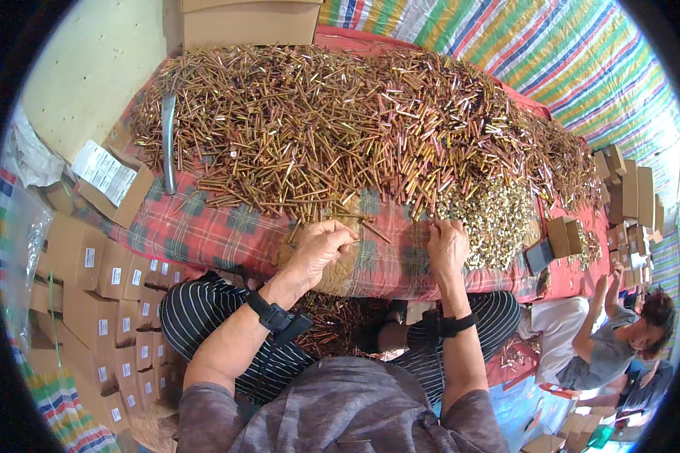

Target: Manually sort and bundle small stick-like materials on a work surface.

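A large heap of copper and gold metal rods (302, 128), which look like bolts or anchors, covers the far part of a red plaid cloth (238, 238). My left hand (321, 248) is closed in a pinch just above the cloth at the heap's near edge. What it holds, if anything, is too small to make out. A few loose rods (375, 231) lie just right of it. My right hand (449, 245), also pinched shut, is beside a pile of small pale-gold pieces (499, 226) resembling nuts. Its fingertips hide whatever is between them.
A curved grey metal bar (168, 143) rests on the heap's left side. An opened carton (113, 181) stands at left, above stacked boxes (91, 302). A small open box (563, 238) sits right of the small pieces. Another person (619, 340) works at far right.
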Available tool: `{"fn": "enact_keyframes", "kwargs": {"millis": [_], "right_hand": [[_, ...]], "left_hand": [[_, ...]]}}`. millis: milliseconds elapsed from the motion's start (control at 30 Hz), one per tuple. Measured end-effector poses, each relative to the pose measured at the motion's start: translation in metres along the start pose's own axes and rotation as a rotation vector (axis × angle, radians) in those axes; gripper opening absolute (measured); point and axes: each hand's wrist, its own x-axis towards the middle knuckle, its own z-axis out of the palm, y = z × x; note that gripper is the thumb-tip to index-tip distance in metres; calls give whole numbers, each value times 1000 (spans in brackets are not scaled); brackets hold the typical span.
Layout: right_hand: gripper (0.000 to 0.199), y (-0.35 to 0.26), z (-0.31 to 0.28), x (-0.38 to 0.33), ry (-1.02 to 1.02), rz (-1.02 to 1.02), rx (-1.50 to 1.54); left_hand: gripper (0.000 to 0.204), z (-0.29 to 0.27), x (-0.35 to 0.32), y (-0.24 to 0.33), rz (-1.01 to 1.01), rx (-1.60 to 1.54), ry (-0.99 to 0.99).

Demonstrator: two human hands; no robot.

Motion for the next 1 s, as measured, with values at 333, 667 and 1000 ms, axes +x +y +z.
{"fn": "enact_keyframes", "kwargs": {"millis": [333,667,1000], "right_hand": [[6,-33,-8,-12,-156,32,710],[10,-91,-30,-44,-336,-94,1218],[9,-104,-36,-52,-324,-16,1169]], "left_hand": [[9,-1,-1,-3,46,2,12],[6,1,-6,-1,16,-131,-34],[5,5,-11,1,-20,-96,1]]}}
